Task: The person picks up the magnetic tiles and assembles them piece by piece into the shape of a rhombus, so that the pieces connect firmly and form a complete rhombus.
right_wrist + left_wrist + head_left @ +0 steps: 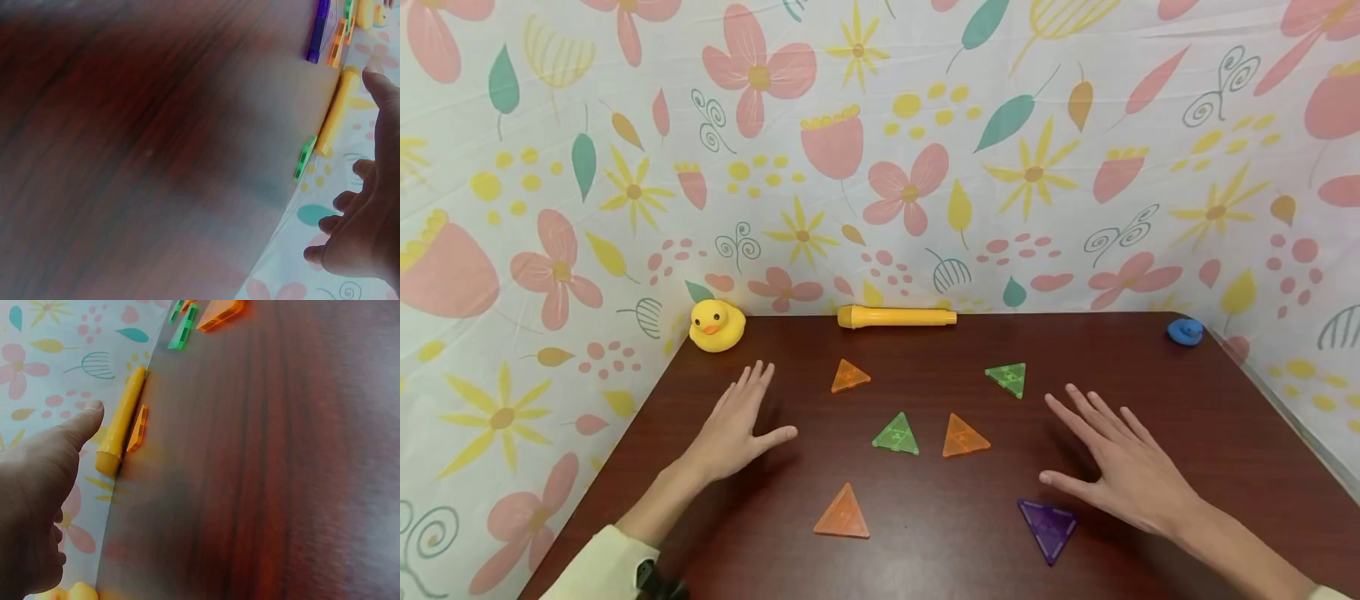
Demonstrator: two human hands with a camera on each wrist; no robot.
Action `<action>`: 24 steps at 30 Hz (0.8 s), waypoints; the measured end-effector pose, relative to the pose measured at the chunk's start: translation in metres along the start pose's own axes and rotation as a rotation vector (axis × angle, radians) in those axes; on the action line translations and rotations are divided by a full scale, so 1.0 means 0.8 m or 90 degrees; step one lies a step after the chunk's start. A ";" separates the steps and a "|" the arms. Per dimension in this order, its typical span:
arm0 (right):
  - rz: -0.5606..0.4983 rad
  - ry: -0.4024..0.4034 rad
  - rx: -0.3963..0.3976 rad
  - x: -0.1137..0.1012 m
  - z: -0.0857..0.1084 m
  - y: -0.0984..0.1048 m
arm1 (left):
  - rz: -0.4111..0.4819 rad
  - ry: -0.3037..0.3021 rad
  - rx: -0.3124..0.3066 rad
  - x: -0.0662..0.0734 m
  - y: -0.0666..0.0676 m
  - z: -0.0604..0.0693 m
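Observation:
My left hand (735,427) hovers over the left side of the table, fingers stretched out, holding nothing. On the right, my right hand (1123,467) is spread the same way, above and beside a purple triangle tile (1048,528). Between the hands lie translucent triangle tiles: a far orange tile (850,377), a far green tile (1009,379), a middle green tile (897,434), a middle orange tile (964,436) and a near orange tile (843,513). All lie flat and apart from one another. Neither hand touches a tile.
A yellow microphone-shaped toy (897,317) lies along the back edge of the dark wooden table (940,533). A yellow rubber duck (717,326) sits at the back left corner, a small blue duck (1185,332) at the back right. Behind hangs a flowered cloth (880,167).

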State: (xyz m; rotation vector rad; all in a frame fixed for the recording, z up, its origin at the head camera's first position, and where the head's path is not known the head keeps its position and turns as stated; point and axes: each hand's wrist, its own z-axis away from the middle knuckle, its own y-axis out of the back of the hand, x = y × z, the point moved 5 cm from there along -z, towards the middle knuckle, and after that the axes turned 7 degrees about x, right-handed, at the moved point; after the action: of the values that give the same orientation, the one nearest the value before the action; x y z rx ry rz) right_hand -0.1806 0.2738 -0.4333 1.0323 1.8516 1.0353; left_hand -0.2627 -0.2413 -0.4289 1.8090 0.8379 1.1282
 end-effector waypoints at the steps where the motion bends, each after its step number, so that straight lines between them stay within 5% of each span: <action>1: -0.014 0.001 -0.001 -0.003 -0.002 -0.001 | 0.015 0.002 0.002 0.000 0.000 -0.003; 17: -0.200 0.065 0.023 -0.055 -0.049 -0.030 | 0.206 0.057 0.046 0.003 -0.013 -0.074; 24: -0.235 0.042 -0.014 -0.075 -0.072 -0.057 | 0.235 0.074 0.016 0.005 -0.036 -0.110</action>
State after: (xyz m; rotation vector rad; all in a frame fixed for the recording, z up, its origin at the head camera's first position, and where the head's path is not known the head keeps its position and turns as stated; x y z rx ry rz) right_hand -0.2212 0.1880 -0.4384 0.6165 1.9845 0.8727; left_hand -0.3449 -0.1992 -0.4305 1.9867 0.5982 1.4720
